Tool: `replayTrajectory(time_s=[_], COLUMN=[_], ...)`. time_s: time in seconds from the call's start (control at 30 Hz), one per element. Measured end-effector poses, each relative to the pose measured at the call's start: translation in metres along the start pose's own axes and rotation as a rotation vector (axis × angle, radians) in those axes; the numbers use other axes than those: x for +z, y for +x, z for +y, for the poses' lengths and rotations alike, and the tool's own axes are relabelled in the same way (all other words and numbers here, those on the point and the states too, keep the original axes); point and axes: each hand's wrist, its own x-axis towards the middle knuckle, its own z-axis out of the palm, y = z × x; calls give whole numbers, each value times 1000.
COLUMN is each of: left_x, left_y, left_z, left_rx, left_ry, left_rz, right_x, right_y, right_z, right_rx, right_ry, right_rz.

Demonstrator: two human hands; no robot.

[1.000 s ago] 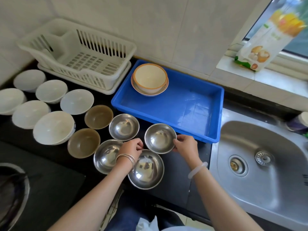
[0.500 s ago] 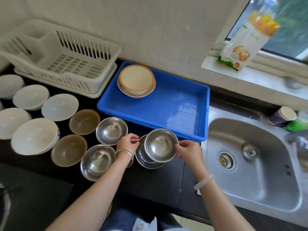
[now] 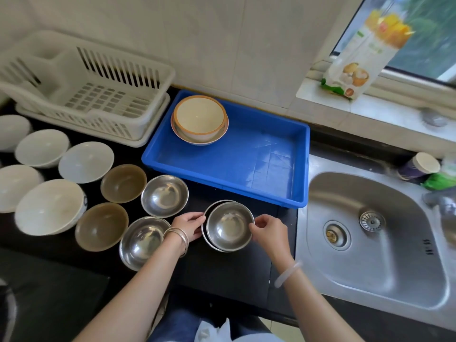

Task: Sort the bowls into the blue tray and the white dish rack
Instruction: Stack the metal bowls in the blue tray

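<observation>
Lowered since a moment ago, the steel bowl [image 3: 229, 225] is now sitting nested in a second bowl [image 3: 209, 241], right of the rack [image 3: 98, 95] and just before the tray [image 3: 246, 156]. The left hand [image 3: 190, 224] and right hand [image 3: 267, 227], fingers curled, are pinching its opposite rims, the bowl lying between them.

The steel bowl [image 3: 230, 225] now sits nested inside another.

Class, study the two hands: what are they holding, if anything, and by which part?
The two nested round stainless-steel bowls, by their rims: the left hand pinches the left edge, the right hand the right edge.
</observation>
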Motion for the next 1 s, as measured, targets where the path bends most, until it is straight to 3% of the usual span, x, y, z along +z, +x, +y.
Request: replayTrajectory(time_s=[0.13,0.43,0.63,1.0], left_x=[0,-3,-2,43], left_y=[-1,-5,-7,15], left_z=[1,-5,8,107], left_rx=[-18,-46,28,208], left_ry=[-37,-55,-38,-22], left_rz=[-18,-44,-79,-76], right_x=[4,13,7,-43], right_y=[4,9,9,68], right_z=[8,16,8,-62], right_rx=[16,201,106,-6], right_ry=[18,402,449,538], right_rz=[19,-143,-81,17])
